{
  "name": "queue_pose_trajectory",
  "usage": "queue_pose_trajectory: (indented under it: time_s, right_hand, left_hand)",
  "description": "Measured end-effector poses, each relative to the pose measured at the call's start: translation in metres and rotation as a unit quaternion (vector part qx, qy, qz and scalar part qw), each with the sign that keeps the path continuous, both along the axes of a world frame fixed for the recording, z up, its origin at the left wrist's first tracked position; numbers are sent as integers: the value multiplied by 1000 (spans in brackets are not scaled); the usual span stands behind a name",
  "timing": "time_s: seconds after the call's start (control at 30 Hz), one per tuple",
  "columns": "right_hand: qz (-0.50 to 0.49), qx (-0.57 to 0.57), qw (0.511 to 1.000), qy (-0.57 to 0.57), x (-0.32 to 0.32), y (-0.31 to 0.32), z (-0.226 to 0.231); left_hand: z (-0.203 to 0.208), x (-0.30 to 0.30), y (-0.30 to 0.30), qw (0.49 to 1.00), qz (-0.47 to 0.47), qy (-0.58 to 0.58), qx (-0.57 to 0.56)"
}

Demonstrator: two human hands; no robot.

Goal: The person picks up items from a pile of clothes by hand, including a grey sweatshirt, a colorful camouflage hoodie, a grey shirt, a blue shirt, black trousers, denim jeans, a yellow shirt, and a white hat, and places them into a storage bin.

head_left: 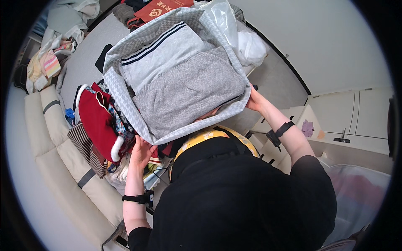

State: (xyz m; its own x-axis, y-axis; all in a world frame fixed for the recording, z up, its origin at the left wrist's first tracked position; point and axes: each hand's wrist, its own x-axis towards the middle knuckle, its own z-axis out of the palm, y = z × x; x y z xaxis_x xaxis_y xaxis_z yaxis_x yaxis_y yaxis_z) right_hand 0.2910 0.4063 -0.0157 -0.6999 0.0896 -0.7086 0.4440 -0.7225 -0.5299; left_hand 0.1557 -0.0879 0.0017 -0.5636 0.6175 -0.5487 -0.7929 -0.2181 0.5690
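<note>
A grey-and-white houndstooth fabric storage box [118, 93] is held in front of me, tilted so its open top faces me. My left hand [142, 151] grips its near left corner, fingers partly hidden under the edge. At the right corner, my right hand [255, 100] is closed on the box side, its fingertips out of sight behind it. Inside lies a folded grey knit sweater [192, 85] across the near half. Behind it is a folded pale garment [163, 54] with dark stripes. A bit of pink cloth shows by the near rim.
Left of the box, a pile of clothes includes a red garment [97, 121] with white fluffy trim and a striped knit [87, 146]. A beige padded backrest [58, 150] runs alongside. White plastic bags [251, 48] and a red bag [164, 9] lie beyond. Open drawers [307, 115] stand right.
</note>
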Motion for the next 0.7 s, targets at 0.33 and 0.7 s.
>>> queue_pose_trajectory:
  time_s: [0.33, 0.7]
  right_hand:
    - [-129, 48, 984, 111, 14, -1, 52]
    - [165, 765, 620, -56, -92, 5, 127]
  left_hand:
    - [11, 6, -12, 1000, 5, -15, -8]
    - [103, -90, 45, 634, -103, 476, -601]
